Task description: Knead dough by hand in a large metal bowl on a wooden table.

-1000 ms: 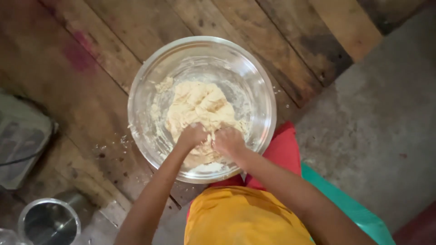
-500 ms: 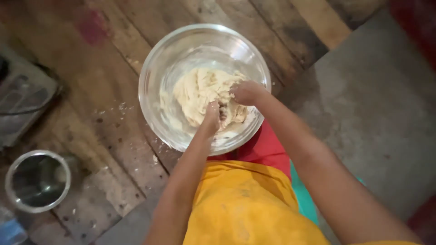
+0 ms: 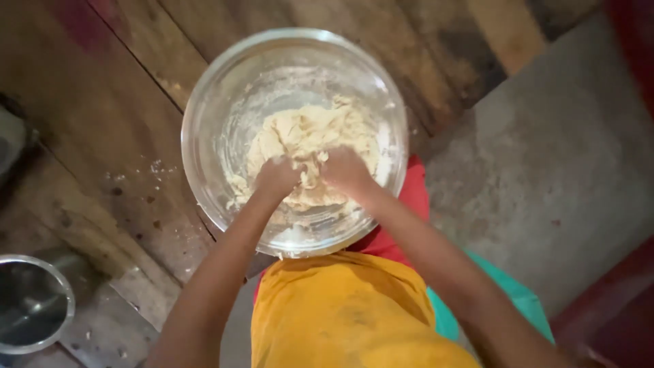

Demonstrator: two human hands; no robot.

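A wide clear glass bowl (image 3: 211, 95) stands on dark wooden planks and holds a pale, lumpy mass of dough (image 3: 306, 133). Both hands are inside it, side by side at the near edge of the dough. My left hand (image 3: 276, 178) is curled into the dough on the left. My right hand (image 3: 346, 170) presses and grips the dough just to its right. Fingertips are sunk in the dough and hidden. Flour smears coat the bowl's inner wall.
A round steel pot (image 3: 30, 303) sits at the lower left on the planks. Flour crumbs (image 3: 153, 170) lie scattered left of the bowl. Grey concrete floor (image 3: 545, 157) spreads to the right. Yellow cloth (image 3: 340, 320) over red and green fabric covers my lap below the bowl.
My right hand has come back from the dough's right side to sit next to the left hand. The view has shifted, so the bowl sits more centrally.
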